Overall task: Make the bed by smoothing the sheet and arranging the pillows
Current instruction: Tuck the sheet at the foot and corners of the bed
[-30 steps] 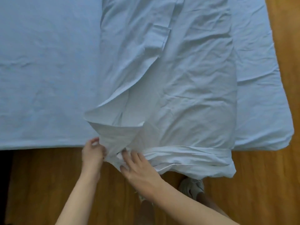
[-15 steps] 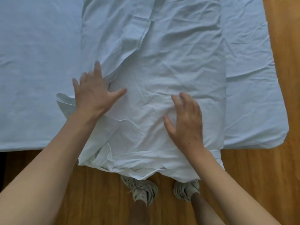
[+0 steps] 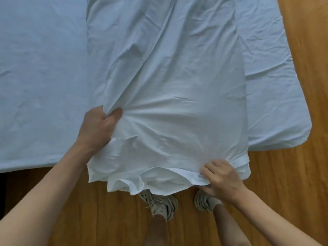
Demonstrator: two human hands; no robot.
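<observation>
Both hands grip the pillow: left hand pinches its side, right hand its near hem.

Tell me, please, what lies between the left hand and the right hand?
In the head view, only the folded white sheet spans between the left hand and the right hand; each hand grips it, and nothing else lies on that stretch.

Lies lengthwise across the bed, right of centre: folded sheet, near end overhanging the floor. Left hand at its left edge, right hand at the near right corner. Shoes below the overhang.
</observation>
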